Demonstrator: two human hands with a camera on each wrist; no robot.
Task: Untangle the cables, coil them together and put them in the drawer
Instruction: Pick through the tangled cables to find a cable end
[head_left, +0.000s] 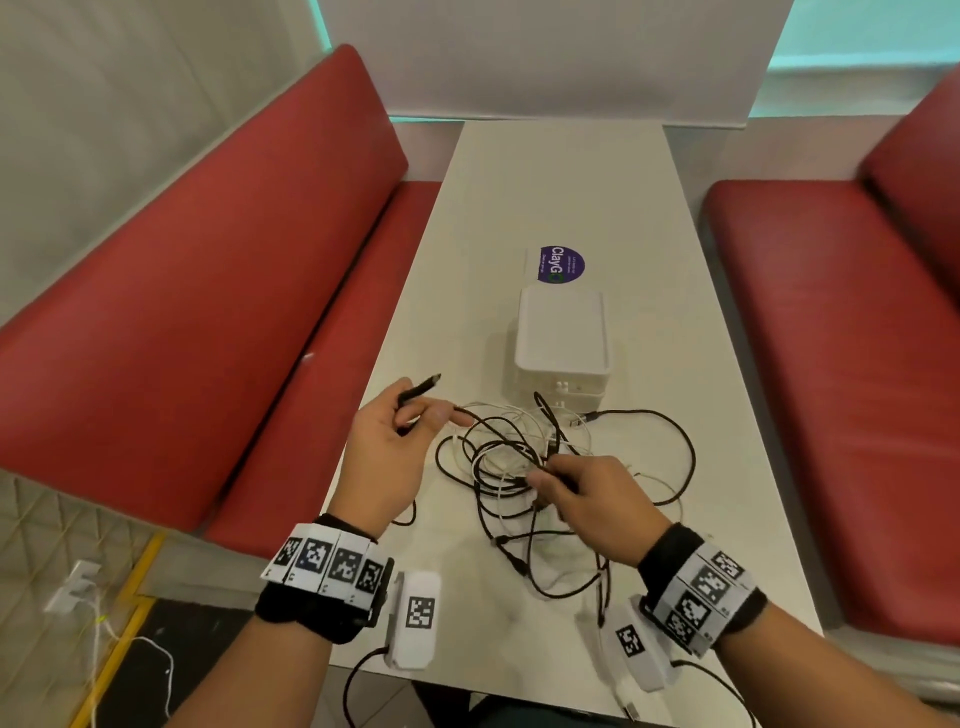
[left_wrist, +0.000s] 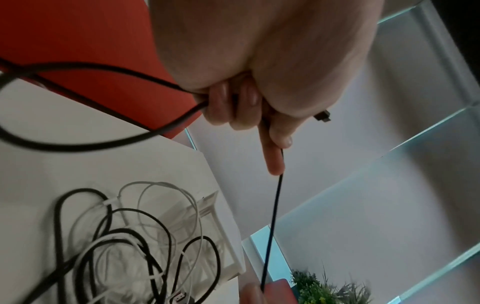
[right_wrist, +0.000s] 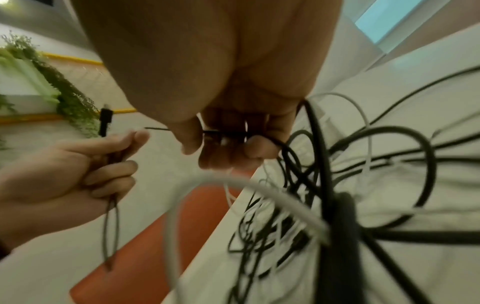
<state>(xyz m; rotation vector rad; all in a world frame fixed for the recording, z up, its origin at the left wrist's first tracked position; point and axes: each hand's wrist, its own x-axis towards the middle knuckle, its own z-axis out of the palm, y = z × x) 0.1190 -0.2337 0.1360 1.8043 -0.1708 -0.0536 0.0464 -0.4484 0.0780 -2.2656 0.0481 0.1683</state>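
A person's left hand (head_left: 384, 447) grips one end of a black cable (head_left: 670, 431), fingers curled around it so the plug (head_left: 428, 382) sticks out past the knuckles, above the left edge of a white tabletop (head_left: 550, 187). The right hand (head_left: 587, 493) pinches black and white strands at the middle of a tangled heap of cables (head_left: 519, 467) lying on the tabletop, just in front of a small white drawer unit (head_left: 561, 338). Red benches (head_left: 208, 260) flank the tabletop.
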